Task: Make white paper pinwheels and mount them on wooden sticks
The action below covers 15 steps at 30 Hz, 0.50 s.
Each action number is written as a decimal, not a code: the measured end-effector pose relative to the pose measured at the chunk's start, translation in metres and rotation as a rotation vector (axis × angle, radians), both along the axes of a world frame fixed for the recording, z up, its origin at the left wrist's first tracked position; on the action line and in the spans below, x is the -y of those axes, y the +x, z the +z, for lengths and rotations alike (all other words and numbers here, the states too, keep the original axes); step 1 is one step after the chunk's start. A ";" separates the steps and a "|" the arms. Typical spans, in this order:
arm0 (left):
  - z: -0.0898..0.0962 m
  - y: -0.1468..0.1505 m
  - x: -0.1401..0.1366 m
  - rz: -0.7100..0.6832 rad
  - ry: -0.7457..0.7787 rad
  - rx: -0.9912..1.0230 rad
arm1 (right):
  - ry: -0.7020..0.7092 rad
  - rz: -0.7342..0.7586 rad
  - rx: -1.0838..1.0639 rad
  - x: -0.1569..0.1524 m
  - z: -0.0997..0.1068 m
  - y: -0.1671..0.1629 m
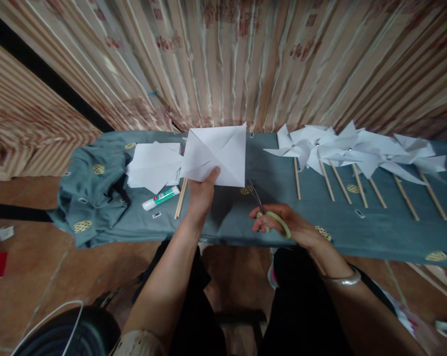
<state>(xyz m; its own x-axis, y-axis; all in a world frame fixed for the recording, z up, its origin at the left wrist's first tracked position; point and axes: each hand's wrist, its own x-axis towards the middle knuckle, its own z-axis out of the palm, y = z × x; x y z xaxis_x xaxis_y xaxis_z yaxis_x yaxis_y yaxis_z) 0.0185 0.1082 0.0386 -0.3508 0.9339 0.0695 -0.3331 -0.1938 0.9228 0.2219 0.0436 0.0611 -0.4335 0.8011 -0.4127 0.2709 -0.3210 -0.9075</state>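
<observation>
Indoors, a backdrop is being formed by pleated, red-patterned curtains, and a tiled floor is being glimpsed below. Between them, a long work surface is being covered by a grey-blue cloth, bunched at its left end. Its right side is being taken up by a row of white paper pinwheels, its left by a stack of paper sheets. Near the middle, a creased paper square is being pinched above the cloth by the left hand, thumb on top, fingers hidden beneath. Green-handled scissors are being gripped by the curled right hand, blades pointed toward the square but apart from it. For clean cutting, the square is probably best being kept taut, each crease being followed slowly and evenly. Beside the sheets, wooden dowels and a glue stick are being kept within reach.
</observation>
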 end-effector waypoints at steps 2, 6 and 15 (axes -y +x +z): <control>0.001 0.002 0.002 -0.014 -0.006 -0.023 | -0.004 0.007 -0.009 -0.001 -0.001 -0.002; 0.001 0.007 0.006 -0.015 -0.043 -0.088 | -0.003 0.005 -0.013 -0.002 -0.004 -0.004; 0.003 0.012 0.009 -0.030 -0.035 -0.086 | 0.000 -0.016 -0.014 -0.003 -0.010 -0.005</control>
